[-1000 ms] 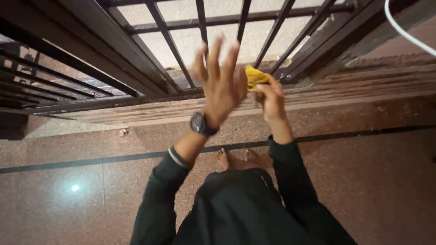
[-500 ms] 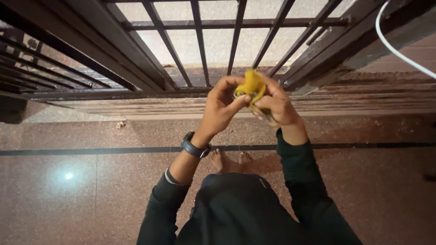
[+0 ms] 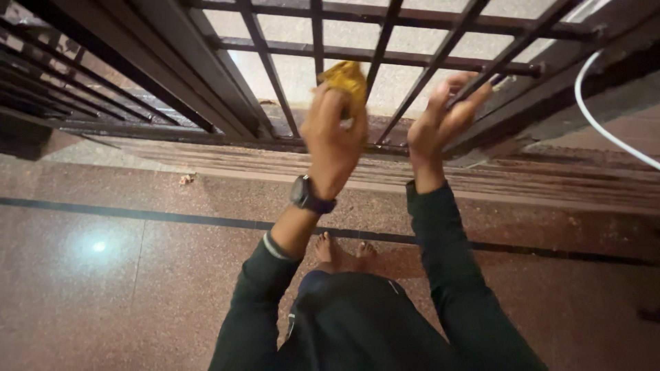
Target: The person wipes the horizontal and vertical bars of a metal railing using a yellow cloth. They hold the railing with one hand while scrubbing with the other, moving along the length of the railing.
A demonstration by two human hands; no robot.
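My left hand is raised in front of a dark metal grille gate and grips a crumpled yellow cloth at its fingertips. A dark watch sits on that wrist. To its right, my right hand is lifted with fingers loosely together and nothing in it, close to a slanted bar of the gate. Both sleeves are dark.
A worn stone threshold runs under the gate. The polished reddish floor has a dark inlaid stripe. My bare feet stand near the stripe. A white cable curves at the right. A small scrap lies by the threshold.
The yellow cloth passed from my right hand, through both hands, into my left hand alone. Both hands rose toward the gate bars and my right hand came away without it.
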